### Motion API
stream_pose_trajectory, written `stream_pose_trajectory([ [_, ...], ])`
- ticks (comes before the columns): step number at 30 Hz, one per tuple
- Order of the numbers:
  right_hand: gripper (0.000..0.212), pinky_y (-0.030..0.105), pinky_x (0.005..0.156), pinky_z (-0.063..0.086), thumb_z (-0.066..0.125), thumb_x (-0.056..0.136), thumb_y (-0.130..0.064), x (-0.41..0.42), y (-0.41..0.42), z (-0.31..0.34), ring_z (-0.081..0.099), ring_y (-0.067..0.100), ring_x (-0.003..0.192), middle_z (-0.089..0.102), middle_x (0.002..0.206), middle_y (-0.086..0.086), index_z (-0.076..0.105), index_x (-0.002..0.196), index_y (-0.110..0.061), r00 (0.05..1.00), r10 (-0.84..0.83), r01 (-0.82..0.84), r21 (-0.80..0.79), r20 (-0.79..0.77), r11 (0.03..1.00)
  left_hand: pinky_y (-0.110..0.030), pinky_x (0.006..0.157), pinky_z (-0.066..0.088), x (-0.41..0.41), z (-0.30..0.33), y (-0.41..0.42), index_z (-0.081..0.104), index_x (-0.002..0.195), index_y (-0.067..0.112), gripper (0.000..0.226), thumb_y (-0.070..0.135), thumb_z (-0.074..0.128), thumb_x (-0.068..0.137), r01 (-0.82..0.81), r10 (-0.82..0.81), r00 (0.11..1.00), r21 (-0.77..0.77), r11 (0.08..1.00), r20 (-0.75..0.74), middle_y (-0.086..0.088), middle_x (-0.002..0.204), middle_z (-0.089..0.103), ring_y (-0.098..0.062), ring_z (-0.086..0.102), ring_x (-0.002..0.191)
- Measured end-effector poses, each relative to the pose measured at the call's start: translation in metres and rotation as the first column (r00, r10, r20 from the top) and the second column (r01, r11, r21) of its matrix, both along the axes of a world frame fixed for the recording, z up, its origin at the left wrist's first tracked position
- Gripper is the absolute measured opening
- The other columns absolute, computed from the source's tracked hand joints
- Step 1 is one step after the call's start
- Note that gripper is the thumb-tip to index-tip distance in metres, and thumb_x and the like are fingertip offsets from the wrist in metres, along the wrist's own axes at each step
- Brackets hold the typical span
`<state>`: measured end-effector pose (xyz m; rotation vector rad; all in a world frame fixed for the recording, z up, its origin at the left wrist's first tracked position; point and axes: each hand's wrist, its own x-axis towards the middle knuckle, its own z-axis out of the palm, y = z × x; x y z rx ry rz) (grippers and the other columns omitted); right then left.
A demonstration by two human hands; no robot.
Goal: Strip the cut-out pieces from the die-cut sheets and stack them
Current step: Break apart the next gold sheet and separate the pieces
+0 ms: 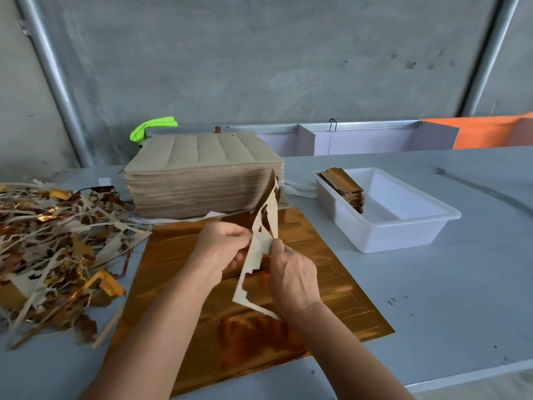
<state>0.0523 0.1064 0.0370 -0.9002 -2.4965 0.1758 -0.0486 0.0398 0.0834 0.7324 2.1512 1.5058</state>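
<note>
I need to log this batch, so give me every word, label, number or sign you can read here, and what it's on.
None: no readable text shows in the head view.
The stack of brown sheets: plain, only crease lines.
The gold foil sheet on the table: only die-cut dashes, no print.
The white tray and the cut-out pieces in it: no label visible.
The waste strip held by the left hand and right hand: blank.

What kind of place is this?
Probably a small packaging workshop: a tall stack of die-cut sheets, a heap of trimmed scrap on the table, and a white bin holding finished gold pieces.
</note>
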Motion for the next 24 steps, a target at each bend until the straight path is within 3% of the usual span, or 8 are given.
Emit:
stream_pose_trajectory([
  [2, 0.018, 0.026, 0.06, 0.035, 0.036, 0.097, -0.006, 0.003, 0.001, 0.001, 0.043, 0.016, 0.07, 0.059, 0.097, 0.004, 0.043, 0.113, -0.011, 1.0, -0.002, 0.002, 0.014, -0.003, 1.0, -0.018, 0.037, 0.034, 0.002, 0.0, -0.004, 0.07, 0.073, 0.014, 0.04, 0.054, 0.068, 0.077, 0.048, -0.042, 0.996, -0.061, 0.997, 0.083, 0.002, 0.056, 0.062, -0.007, 0.048, 0.041],
  [5, 0.014, 0.026, 0.06, 0.034, 0.039, 0.098, -0.009, 0.004, -0.002, 0.0, 0.043, 0.016, 0.071, 0.06, 0.1, 0.004, 0.044, 0.111, -0.011, 1.0, 0.021, -0.022, 0.057, 0.023, 0.998, -0.022, 0.048, 0.047, 0.008, 0.002, -0.002, 0.067, 0.075, 0.015, 0.069, 0.081, 0.06, 0.055, 0.106, -0.088, 0.984, -0.114, 0.988, 0.153, -0.002, 0.062, 0.068, -0.011, 0.061, 0.05],
  [8, 0.019, 0.026, 0.062, 0.036, 0.04, 0.099, -0.011, 0.002, -0.002, -0.002, 0.051, 0.017, 0.078, 0.06, 0.103, 0.006, 0.043, 0.117, -0.009, 0.997, 0.046, -0.052, 0.101, 0.061, 0.994, -0.03, 0.062, 0.055, 0.006, 0.004, 0.005, 0.068, 0.082, 0.016, 0.04, 0.055, 0.073, 0.072, 0.108, -0.107, 0.994, -0.176, 0.978, 0.018, -0.003, 0.078, 0.071, -0.017, 0.066, 0.07],
  [11, 0.023, 0.026, 0.063, 0.035, 0.043, 0.098, -0.013, 0.003, 0.006, -0.004, 0.051, 0.017, 0.077, 0.059, 0.1, 0.004, 0.042, 0.12, -0.009, 0.997, 0.067, -0.07, 0.102, 0.033, 0.992, -0.026, 0.048, 0.05, -0.005, 0.003, 0.002, 0.066, 0.085, 0.012, 0.008, 0.019, 0.066, 0.088, 0.114, -0.103, 0.991, -0.121, 0.986, 0.089, -0.005, 0.069, 0.07, -0.013, 0.06, 0.054],
  [13, 0.019, 0.025, 0.061, 0.039, 0.043, 0.099, -0.016, 0.008, 0.011, -0.004, 0.048, 0.013, 0.07, 0.055, 0.088, -0.002, 0.047, 0.117, -0.014, 0.996, 0.088, -0.087, 0.043, -0.007, 0.995, -0.018, 0.035, 0.033, -0.016, 0.002, -0.004, 0.065, 0.088, 0.008, 0.006, 0.009, 0.06, 0.091, 0.123, -0.117, 0.962, -0.008, 0.992, 0.245, -0.004, 0.059, 0.066, -0.007, 0.044, 0.04],
  [16, 0.018, 0.02, 0.061, 0.051, 0.045, 0.099, -0.016, 0.014, 0.022, -0.003, 0.059, 0.008, 0.068, 0.058, 0.08, -0.006, 0.055, 0.112, -0.021, 0.989, 0.082, -0.105, -0.197, -0.121, 0.975, -0.017, 0.034, 0.023, -0.033, -0.007, -0.01, 0.067, 0.09, 0.005, 0.013, 0.009, 0.055, 0.094, 0.049, -0.046, 0.976, -0.008, 0.999, 0.214, -0.004, 0.06, 0.057, -0.007, 0.034, 0.039],
  [21, 0.016, 0.03, 0.058, 0.053, 0.047, 0.098, -0.013, 0.034, 0.05, 0.001, 0.064, 0.02, 0.073, 0.066, 0.084, 0.01, 0.061, 0.094, -0.007, 0.815, -0.403, -0.099, -0.786, -0.416, 0.611, -0.018, 0.043, 0.037, -0.041, -0.016, -0.008, 0.064, 0.088, 0.007, 0.017, 0.012, 0.05, 0.097, -0.158, 0.138, 0.964, 0.072, 0.985, 0.227, -0.006, 0.075, 0.058, -0.011, 0.047, 0.056],
  [24, 0.009, 0.045, 0.074, 0.056, 0.051, 0.096, -0.011, 0.04, 0.059, -0.006, 0.064, 0.031, 0.085, 0.065, 0.094, 0.017, 0.058, 0.091, -0.01, 0.697, -0.582, -0.219, -0.897, -0.419, 0.383, -0.013, 0.034, 0.032, -0.037, -0.018, -0.002, 0.06, 0.088, 0.008, 0.014, 0.012, 0.049, 0.095, -0.263, 0.19, 0.914, 0.169, 0.95, 0.358, -0.007, 0.087, 0.061, -0.01, 0.046, 0.058],
])
